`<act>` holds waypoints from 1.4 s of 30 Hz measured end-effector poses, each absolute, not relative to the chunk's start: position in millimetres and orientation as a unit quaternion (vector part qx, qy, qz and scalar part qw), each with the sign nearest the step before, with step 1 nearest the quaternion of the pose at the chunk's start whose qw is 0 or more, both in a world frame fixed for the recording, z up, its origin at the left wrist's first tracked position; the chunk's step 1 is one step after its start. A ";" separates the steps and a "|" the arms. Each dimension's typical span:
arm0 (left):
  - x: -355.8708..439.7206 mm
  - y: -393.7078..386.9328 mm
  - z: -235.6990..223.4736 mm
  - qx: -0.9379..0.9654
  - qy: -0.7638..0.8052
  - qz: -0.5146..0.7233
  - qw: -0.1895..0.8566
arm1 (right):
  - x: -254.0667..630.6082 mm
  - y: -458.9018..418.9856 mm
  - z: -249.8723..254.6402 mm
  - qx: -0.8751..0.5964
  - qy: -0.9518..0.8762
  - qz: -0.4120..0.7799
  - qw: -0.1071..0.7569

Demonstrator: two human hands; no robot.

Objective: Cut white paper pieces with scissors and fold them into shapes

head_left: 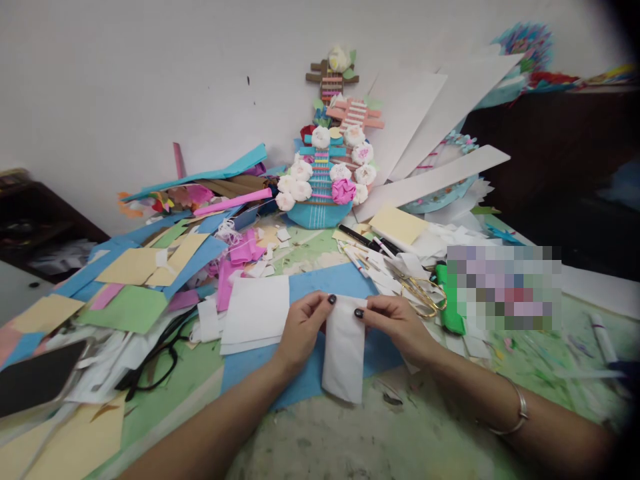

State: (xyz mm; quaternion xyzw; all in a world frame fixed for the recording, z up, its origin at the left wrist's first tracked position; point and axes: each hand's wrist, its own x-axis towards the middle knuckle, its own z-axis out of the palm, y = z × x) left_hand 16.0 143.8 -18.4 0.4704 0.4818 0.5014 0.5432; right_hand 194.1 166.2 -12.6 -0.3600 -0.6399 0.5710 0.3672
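Observation:
Both hands pinch the top edge of a white strip of tissue paper (343,353) that hangs down toward me over a blue paper sheet (320,283). My left hand (301,327) grips the strip's left corner between thumb and fingers. My right hand (397,323) grips the right corner the same way; a bracelet sits on that wrist. A white paper sheet (257,308) lies just left of my left hand.
Gold-handled scissors (424,293) and pens (361,238) lie to the right. Black glasses (159,353) and a dark phone (37,378) rest at left among coloured paper scraps. A paper-flower craft (323,180) stands at the back against the wall, with white boards (430,177) beside it.

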 end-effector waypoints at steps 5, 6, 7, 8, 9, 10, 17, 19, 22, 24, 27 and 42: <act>15.0 146.2 -18.2 0.460 0.445 0.413 0.648 | 195.1 170.3 -9.4 -0.388 -0.622 0.547 0.403; 14.7 146.2 -18.7 0.457 0.446 0.407 0.653 | 195.1 170.8 -9.1 -0.389 -0.617 0.550 0.407; 14.4 146.2 -19.2 0.456 0.448 0.405 0.654 | 195.0 171.2 -8.9 -0.388 -0.609 0.556 0.410; 14.1 146.1 -19.6 0.455 0.451 0.408 0.651 | 194.7 171.4 -9.1 -0.385 -0.601 0.565 0.414; 13.8 146.0 -19.7 0.455 0.453 0.412 0.647 | 194.4 171.4 -9.4 -0.380 -0.593 0.575 0.416; 13.6 145.9 -19.7 0.455 0.455 0.418 0.642 | 194.0 171.3 -9.8 -0.374 -0.588 0.585 0.415; 15.2 146.1 -16.8 0.449 0.464 0.454 0.614 | 190.3 168.5 -12.8 -0.337 -0.581 0.660 0.337; 15.4 146.0 -17.1 0.451 0.473 0.449 0.609 | 190.1 168.0 -13.6 -0.336 -0.581 0.661 0.336; 15.1 145.9 -18.2 0.460 0.500 0.440 0.587 | 190.1 168.1 -14.7 -0.340 -0.569 0.665 0.343; 14.8 145.9 -18.6 0.470 0.514 0.445 0.563 | 190.0 168.1 -15.7 -0.336 -0.557 0.679 0.342; 14.5 146.3 -18.6 0.485 0.504 0.450 0.555 | 190.4 168.0 -17.4 -0.338 -0.537 0.693 0.343; 10.8 149.4 -17.0 0.466 0.462 0.424 0.624 | 194.4 171.0 -17.8 -0.343 -0.553 0.668 0.362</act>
